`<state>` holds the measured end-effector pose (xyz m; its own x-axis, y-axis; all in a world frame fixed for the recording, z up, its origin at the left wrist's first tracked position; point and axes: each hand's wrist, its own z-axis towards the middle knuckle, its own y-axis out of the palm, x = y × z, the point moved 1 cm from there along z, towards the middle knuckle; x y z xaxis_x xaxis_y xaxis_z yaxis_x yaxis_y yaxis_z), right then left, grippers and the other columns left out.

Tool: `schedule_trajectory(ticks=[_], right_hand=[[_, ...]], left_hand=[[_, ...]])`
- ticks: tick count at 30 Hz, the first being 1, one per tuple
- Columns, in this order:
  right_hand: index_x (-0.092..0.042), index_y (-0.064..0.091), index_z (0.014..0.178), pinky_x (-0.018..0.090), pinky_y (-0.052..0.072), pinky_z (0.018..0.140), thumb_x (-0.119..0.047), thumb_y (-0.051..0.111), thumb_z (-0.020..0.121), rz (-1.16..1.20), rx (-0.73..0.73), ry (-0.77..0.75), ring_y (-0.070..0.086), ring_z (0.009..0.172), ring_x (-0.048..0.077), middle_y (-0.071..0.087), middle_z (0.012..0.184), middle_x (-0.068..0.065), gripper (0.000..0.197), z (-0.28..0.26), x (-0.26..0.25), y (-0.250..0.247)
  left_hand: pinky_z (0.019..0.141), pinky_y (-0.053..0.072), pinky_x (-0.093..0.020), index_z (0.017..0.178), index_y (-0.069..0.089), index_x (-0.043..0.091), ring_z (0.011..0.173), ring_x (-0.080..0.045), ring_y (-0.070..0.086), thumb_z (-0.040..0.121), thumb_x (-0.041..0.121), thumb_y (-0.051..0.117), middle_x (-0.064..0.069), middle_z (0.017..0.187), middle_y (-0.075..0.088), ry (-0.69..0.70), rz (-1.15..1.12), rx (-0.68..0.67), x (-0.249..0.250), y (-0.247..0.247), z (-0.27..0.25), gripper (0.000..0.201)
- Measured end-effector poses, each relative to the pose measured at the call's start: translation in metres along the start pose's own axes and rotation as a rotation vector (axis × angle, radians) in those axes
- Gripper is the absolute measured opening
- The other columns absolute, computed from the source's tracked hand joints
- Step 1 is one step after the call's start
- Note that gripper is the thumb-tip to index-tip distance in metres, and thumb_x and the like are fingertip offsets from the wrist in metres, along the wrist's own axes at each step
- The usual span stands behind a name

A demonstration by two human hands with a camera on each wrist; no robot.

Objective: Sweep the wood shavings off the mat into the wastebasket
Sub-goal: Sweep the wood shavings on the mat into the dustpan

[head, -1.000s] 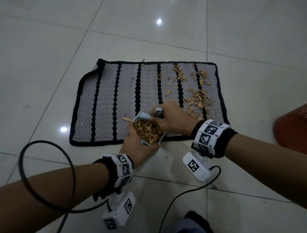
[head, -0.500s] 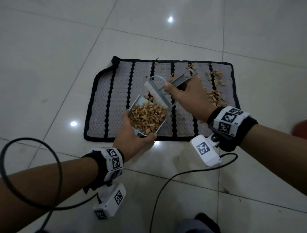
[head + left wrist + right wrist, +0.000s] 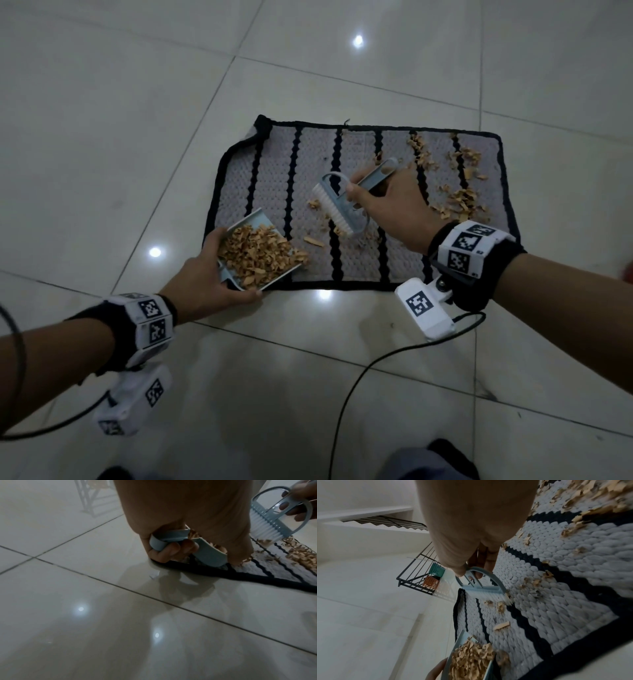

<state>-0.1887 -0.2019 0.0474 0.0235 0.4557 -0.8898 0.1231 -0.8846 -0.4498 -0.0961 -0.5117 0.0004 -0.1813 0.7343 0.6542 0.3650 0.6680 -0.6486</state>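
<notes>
A grey mat with black stripes [image 3: 315, 161] lies on the tiled floor. Tan wood shavings [image 3: 457, 202] are scattered over its right side, and a few lie near the middle. My left hand [image 3: 209, 274] grips a small blue-grey dustpan [image 3: 255, 224] heaped with shavings at the mat's near-left edge. My right hand [image 3: 387, 202] grips the handle of a blue-grey hand brush [image 3: 337, 205] with white bristles, held over the middle of the mat. The left wrist view shows my fingers [image 3: 171, 550] curled round the dustpan handle [image 3: 159, 539]. The brush [image 3: 485, 588] hovers just above the mat [image 3: 556, 574]. No wastebasket is clearly visible.
A black cable [image 3: 349, 404] trails over the floor tiles in front of me. A black wire rack [image 3: 418, 577] holding teal and orange baskets stands beyond the mat's far end, below a staircase. A sliver of something red [image 3: 628, 272] shows at the right edge.
My left hand has carried the loaded dustpan leftward to the mat's near-left edge. My right hand, with the brush, has stayed over the mat's middle, apart from the pan.
</notes>
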Motion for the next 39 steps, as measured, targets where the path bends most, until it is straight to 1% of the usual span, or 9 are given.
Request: schedule_trajectory(ticks=[5, 9, 12, 14, 18, 27, 32, 35, 39], right_hand=[[-0.015, 0.074, 0.090, 0.038, 0.059, 0.069, -0.029, 0.066, 0.094, -0.193, 0.068, -0.109, 0.070, 0.073, 0.017, 0.073, 0.079, 0.006, 0.017, -0.002, -0.007, 0.023], [0.001, 0.068, 0.086, 0.026, 0.041, 0.051, -0.028, 0.056, 0.099, -0.356, 0.092, -0.219, 0.060, 0.059, 0.029, 0.065, 0.067, 0.018, 0.034, 0.011, -0.013, 0.040], [-0.002, 0.054, 0.070, 0.018, 0.030, 0.042, -0.029, 0.053, 0.101, -0.428, 0.079, -0.257, 0.044, 0.043, 0.018, 0.055, 0.054, 0.013, 0.041, 0.021, -0.014, 0.054], [-0.012, 0.045, 0.067, 0.017, 0.023, 0.042, -0.026, 0.055, 0.100, -0.459, 0.057, -0.245, 0.034, 0.041, 0.007, 0.043, 0.049, -0.002, 0.037, 0.024, -0.012, 0.062], [-0.025, 0.039, 0.070, 0.027, 0.027, 0.050, -0.017, 0.059, 0.096, -0.495, -0.036, -0.283, 0.035, 0.046, 0.005, 0.035, 0.053, -0.014, 0.034, 0.014, -0.012, 0.076], [-0.008, 0.061, 0.079, 0.026, 0.034, 0.057, -0.019, 0.060, 0.096, -0.420, -0.148, -0.335, 0.048, 0.057, 0.015, 0.061, 0.067, 0.005, 0.019, -0.011, -0.023, 0.106], [-0.004, 0.057, 0.063, 0.027, 0.033, 0.043, -0.037, 0.057, 0.098, -0.288, 0.008, -0.206, 0.044, 0.040, 0.016, 0.054, 0.050, 0.008, 0.048, 0.000, -0.028, 0.078], [0.004, 0.067, 0.077, 0.038, 0.046, 0.049, -0.038, 0.056, 0.097, -0.317, 0.064, -0.170, 0.059, 0.053, 0.030, 0.065, 0.061, 0.018, 0.049, 0.012, -0.020, 0.050], [0.004, 0.062, 0.071, 0.028, 0.033, 0.045, -0.037, 0.054, 0.099, -0.379, 0.065, -0.190, 0.049, 0.046, 0.026, 0.057, 0.055, 0.017, 0.050, 0.011, -0.008, 0.043]], left_hand=[[0.094, 0.051, -0.029, 0.151, 0.013, 0.027, 0.108, -0.017, 0.062, 0.058, 0.048, 0.091, 0.003, 0.126, 0.055, -0.013, 0.018, -0.046, -0.001, 0.003, 0.003, 0.123], [0.092, 0.047, -0.025, 0.151, 0.012, 0.023, 0.107, -0.014, 0.058, 0.062, 0.044, 0.090, 0.006, 0.122, 0.052, -0.029, -0.025, -0.029, 0.006, 0.013, 0.004, 0.120], [0.099, 0.050, -0.036, 0.149, 0.012, 0.026, 0.112, -0.019, 0.058, 0.059, 0.050, 0.091, 0.003, 0.128, 0.053, -0.055, -0.055, 0.014, 0.009, 0.019, 0.001, 0.122], [0.096, 0.048, -0.030, 0.149, 0.014, 0.023, 0.107, -0.015, 0.056, 0.061, 0.045, 0.091, 0.005, 0.125, 0.052, -0.079, -0.094, 0.041, 0.013, 0.023, -0.003, 0.119], [0.086, 0.041, -0.021, 0.148, 0.019, 0.020, 0.100, -0.008, 0.053, 0.066, 0.033, 0.091, 0.008, 0.120, 0.050, -0.107, -0.192, 0.071, 0.022, 0.030, -0.011, 0.110], [0.088, 0.046, -0.024, 0.142, 0.026, 0.019, 0.097, -0.003, 0.056, 0.063, 0.036, 0.092, 0.024, 0.106, 0.047, -0.044, -0.184, 0.071, 0.027, 0.034, -0.011, 0.104], [0.085, 0.046, -0.023, 0.135, 0.026, 0.021, 0.092, -0.002, 0.056, 0.065, 0.038, 0.091, 0.020, 0.105, 0.051, -0.060, -0.201, 0.054, 0.031, 0.040, -0.008, 0.097], [0.086, 0.046, -0.023, 0.136, 0.025, 0.021, 0.093, -0.003, 0.057, 0.064, 0.039, 0.091, 0.018, 0.106, 0.051, -0.071, -0.205, 0.040, 0.029, 0.042, -0.006, 0.100], [0.085, 0.045, -0.023, 0.137, 0.026, 0.021, 0.097, -0.009, 0.056, 0.063, 0.041, 0.091, 0.012, 0.110, 0.053, -0.079, -0.173, 0.056, 0.031, 0.042, -0.004, 0.100]])
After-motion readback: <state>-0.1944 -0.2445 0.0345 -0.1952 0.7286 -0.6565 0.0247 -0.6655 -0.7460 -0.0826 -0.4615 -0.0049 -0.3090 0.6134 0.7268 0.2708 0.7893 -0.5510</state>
